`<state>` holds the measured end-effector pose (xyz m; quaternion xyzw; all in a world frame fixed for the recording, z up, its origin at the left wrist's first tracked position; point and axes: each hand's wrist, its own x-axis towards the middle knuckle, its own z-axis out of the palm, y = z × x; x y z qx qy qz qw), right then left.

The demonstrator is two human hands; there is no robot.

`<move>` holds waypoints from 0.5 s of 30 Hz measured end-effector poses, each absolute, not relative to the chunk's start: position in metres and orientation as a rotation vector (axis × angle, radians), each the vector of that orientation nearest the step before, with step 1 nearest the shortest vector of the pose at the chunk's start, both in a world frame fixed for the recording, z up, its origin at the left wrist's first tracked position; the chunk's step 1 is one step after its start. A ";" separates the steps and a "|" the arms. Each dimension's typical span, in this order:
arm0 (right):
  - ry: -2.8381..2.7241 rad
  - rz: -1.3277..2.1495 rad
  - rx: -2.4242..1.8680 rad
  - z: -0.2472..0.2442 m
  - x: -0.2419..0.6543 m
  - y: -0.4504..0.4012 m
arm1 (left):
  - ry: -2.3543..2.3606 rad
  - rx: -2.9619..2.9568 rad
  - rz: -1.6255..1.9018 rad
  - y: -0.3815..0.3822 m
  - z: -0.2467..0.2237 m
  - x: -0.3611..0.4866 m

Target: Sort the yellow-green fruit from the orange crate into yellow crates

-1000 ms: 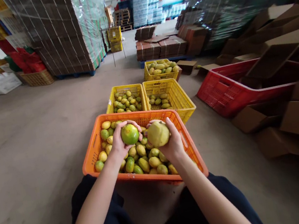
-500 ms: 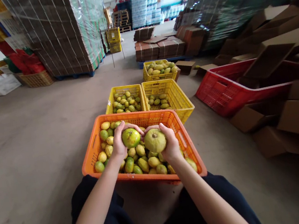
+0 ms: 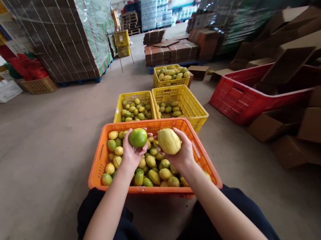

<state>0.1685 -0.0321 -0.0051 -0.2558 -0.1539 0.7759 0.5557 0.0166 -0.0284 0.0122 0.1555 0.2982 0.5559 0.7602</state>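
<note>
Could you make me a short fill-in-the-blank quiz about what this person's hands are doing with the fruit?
1. The left hand holds a round fruit coloured ____.
2. The right hand holds a paler fruit coloured ____.
3. Both hands are over a crate coloured ____.
4. The two crates just beyond it are coloured ____.

Missing words: green; yellow; orange; yellow
</note>
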 end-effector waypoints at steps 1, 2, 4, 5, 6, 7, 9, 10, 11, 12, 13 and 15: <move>-0.317 1.855 -0.584 -0.005 0.169 -0.032 | 0.633 0.318 1.218 -0.029 0.012 0.018; -0.267 1.868 -0.565 -0.005 0.170 -0.032 | 0.611 0.289 1.229 -0.030 0.011 0.019; -0.182 1.874 -0.525 -0.006 0.170 -0.033 | 0.546 0.213 1.252 -0.033 0.010 0.021; -0.153 1.866 -0.507 -0.006 0.169 -0.034 | 0.513 0.170 1.265 -0.034 0.009 0.022; -0.134 1.852 -0.493 -0.006 0.168 -0.034 | 0.485 0.129 1.280 -0.035 0.008 0.023; -0.126 1.830 -0.482 -0.006 0.167 -0.034 | 0.467 0.093 1.296 -0.036 0.007 0.024; -0.126 1.779 -0.472 -0.006 0.165 -0.035 | 0.461 0.048 1.331 -0.036 0.004 0.027; -0.125 1.760 -0.474 -0.006 0.164 -0.035 | 0.466 0.040 1.348 -0.036 0.002 0.028; -0.120 1.752 -0.479 -0.007 0.164 -0.034 | 0.471 0.041 1.365 -0.036 0.001 0.029; -0.110 1.754 -0.489 -0.008 0.163 -0.034 | 0.475 0.046 1.377 -0.036 0.000 0.030; -0.098 1.762 -0.499 -0.010 0.163 -0.034 | 0.480 0.051 1.385 -0.036 0.000 0.031; -0.085 1.779 -0.512 -0.012 0.162 -0.033 | 0.494 0.049 1.388 -0.036 0.000 0.033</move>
